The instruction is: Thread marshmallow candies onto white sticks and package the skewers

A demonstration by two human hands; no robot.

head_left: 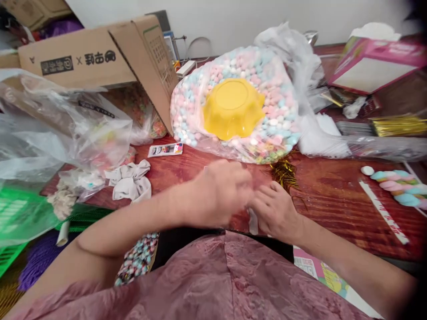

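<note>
My left hand (222, 193) is smeared by motion over the table's front edge, its fingers curled inward. Close beside it, my right hand (275, 209) has its fingers bent and pressed together. A small whitish, see-through strip (253, 221) hangs below the right fingertips; whatever lies between the two hands is hidden. Just behind the right hand lies a tuft of gold tinsel (284, 174). Beyond both hands, an upturned yellow scalloped bowl (233, 109) rests on a large clear bag of pastel marshmallow-like pieces (278, 104).
A cardboard box (80, 58) and clear plastic bags (66, 120) stand at left, near a grey cloth scrunchie (131, 180) and small packet (165, 150). Rightward lie a pastel twist (400, 184), a white printed strip (383, 213), gold ties (398, 126) and a pink box (376, 64).
</note>
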